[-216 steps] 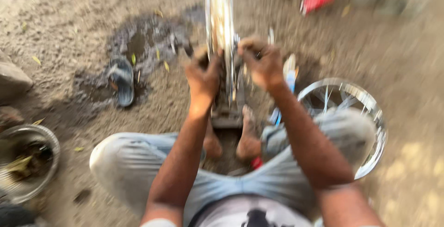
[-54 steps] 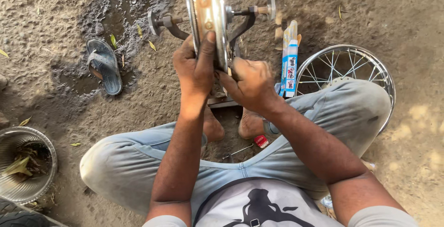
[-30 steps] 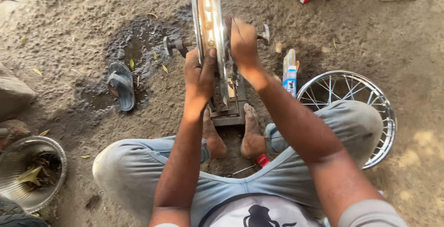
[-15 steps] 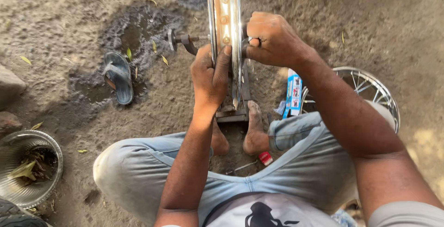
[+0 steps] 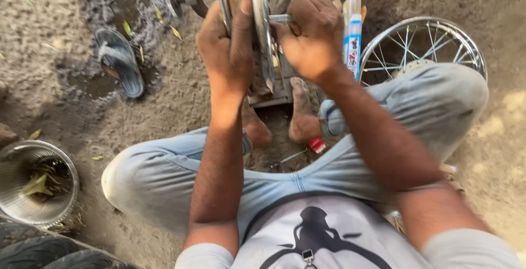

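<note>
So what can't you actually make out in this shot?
- Wheel rim: its upper part is cut off by the top edge of the head view.
- Right hand: the fingers curl over a small metal tool, hiding how it meets the rim.
- Spoked wheel: its lower half is hidden behind the knee.
- Metal bowl: the contents are too small to identify.

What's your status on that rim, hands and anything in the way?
Left hand gripping chrome wheel rim. Right hand holding a small tool against it. Spoked wheel lies to the right, apart.
</note>
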The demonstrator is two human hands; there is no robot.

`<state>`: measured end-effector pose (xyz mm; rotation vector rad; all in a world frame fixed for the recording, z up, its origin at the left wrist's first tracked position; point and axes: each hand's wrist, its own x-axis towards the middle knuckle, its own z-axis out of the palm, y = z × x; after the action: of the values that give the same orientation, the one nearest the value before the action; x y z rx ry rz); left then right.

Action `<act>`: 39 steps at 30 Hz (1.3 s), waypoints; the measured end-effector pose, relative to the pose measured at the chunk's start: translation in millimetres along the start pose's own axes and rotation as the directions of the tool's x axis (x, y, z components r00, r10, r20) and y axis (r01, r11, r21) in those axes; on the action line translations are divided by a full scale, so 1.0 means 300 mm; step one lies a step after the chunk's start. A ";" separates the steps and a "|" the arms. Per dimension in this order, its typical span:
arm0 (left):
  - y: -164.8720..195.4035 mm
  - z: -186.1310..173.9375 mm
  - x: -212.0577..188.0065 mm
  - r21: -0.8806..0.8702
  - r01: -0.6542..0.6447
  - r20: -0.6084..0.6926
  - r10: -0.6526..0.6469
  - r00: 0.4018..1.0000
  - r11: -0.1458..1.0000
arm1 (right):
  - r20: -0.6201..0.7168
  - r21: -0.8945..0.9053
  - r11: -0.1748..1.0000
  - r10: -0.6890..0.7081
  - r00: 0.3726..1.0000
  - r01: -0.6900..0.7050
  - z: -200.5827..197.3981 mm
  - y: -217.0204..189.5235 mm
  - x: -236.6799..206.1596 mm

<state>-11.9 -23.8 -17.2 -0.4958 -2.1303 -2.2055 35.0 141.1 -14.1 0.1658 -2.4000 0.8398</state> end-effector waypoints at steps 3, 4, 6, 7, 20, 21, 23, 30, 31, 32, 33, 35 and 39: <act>0.000 0.004 -0.003 0.027 -0.098 -0.036 0.099 0.994 0.995 | -0.092 -0.025 1.000 -0.019 0.996 0.017 0.015 -0.039 -0.018; -0.011 0.004 -0.003 0.058 -0.178 -0.045 0.180 0.983 0.982 | -0.027 -0.003 0.998 0.056 0.998 -0.056 0.010 -0.040 -0.027; -0.047 0.000 -0.004 0.015 -0.075 -0.034 0.076 0.997 0.997 | 0.106 0.090 0.969 0.219 0.970 -0.229 -0.007 -0.026 -0.036; -0.069 -0.002 -0.002 -0.013 -0.026 -0.032 0.025 0.999 1.000 | 0.182 0.160 0.934 0.289 0.940 -0.318 -0.018 -0.013 -0.033; 0.179 -0.016 0.266 0.388 -0.536 0.222 0.488 0.844 0.750 | 0.094 0.348 0.820 0.451 0.888 -0.454 -0.169 0.110 -0.242; 0.145 -0.033 0.318 0.485 -0.553 0.271 0.485 0.832 0.678 | 0.117 0.402 0.707 0.591 0.798 -0.582 -0.172 0.116 -0.290; 0.006 -0.081 0.269 0.596 -0.556 0.323 0.461 0.826 0.579 | 0.113 0.482 0.516 0.764 0.635 -0.708 -0.184 0.131 -0.358; -0.415 -0.259 -0.128 0.678 -0.545 0.422 0.345 0.838 0.493 | 0.010 0.646 0.538 0.703 0.711 -0.541 -0.220 0.162 -0.399; -0.410 -0.263 -0.177 0.699 -0.529 0.437 0.298 0.849 0.482 | 0.007 0.690 0.524 0.684 0.729 -0.499 -0.229 0.163 -0.398; -0.393 -0.253 -0.224 0.739 -0.521 0.444 0.273 0.853 0.427 | 0.006 0.722 0.513 0.667 0.745 -0.465 -0.237 0.163 -0.397; -0.360 -0.263 -0.246 0.766 -0.500 0.425 0.265 0.866 0.404 | 0.004 0.752 0.499 0.649 0.761 -0.430 -0.242 0.163 -0.392; -0.291 -0.289 -0.260 0.781 -0.406 0.319 0.257 0.912 0.475 | 0.068 0.780 0.435 0.657 0.751 -0.451 -0.251 0.159 -0.386; -0.179 -0.406 -0.239 0.653 -0.317 0.292 0.158 0.943 0.688 | 0.198 0.811 0.282 0.693 0.693 -0.513 -0.270 0.152 -0.370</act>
<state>18.4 -153.7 -88.4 -0.9014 -2.5838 -1.1043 152.0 218.2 -50.1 -0.5315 -1.6039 2.2294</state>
